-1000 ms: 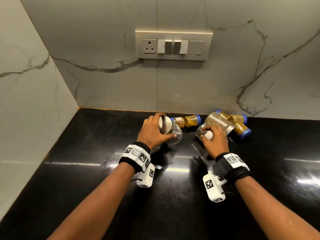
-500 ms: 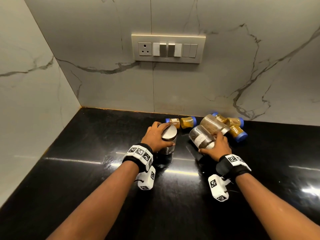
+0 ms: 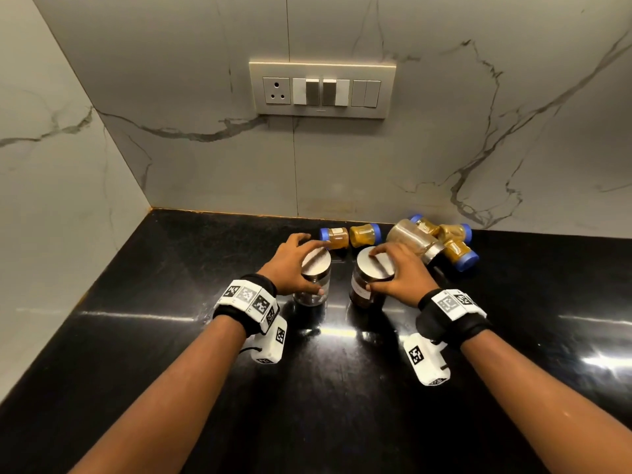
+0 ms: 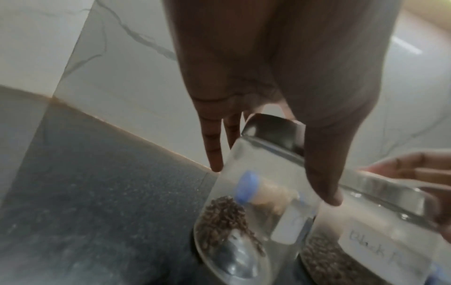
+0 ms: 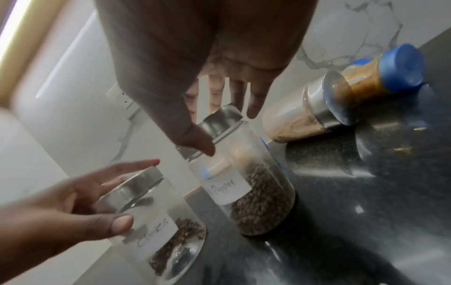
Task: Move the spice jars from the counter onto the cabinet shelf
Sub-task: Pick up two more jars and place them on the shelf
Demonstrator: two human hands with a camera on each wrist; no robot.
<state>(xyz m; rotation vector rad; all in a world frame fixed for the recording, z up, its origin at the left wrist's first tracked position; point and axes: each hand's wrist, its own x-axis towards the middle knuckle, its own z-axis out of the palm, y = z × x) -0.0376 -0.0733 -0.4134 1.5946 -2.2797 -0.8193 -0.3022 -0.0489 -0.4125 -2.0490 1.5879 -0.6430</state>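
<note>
We have both hands set over the lids of two upright glass jars on the black bench (image 3: pixel 171 336). Our left hand (image 3: pixel 290 265) curls its fingers (image 4: pixel 322 185) round the steel lid of the cloves jar (image 3: pixel 313 285), thumb on the near side, the rest reaching over the far rim. Our right hand (image 3: pixel 400 275) grips the black pepper jar (image 3: pixel 367 285) the same way, just beside the left fingers. Gripping from above, we judge, keeps the jars upright and ready to lift to the cabinet shelf, which is not in view. Beyond our fingertips, two small blue-capped jars (image 3: pixel 350 234) lie on their sides; past the right fingers a larger steel-lidded jar (image 3: pixel 413 237) lies tipped against more blue-capped jars (image 3: pixel 458 249).
</note>
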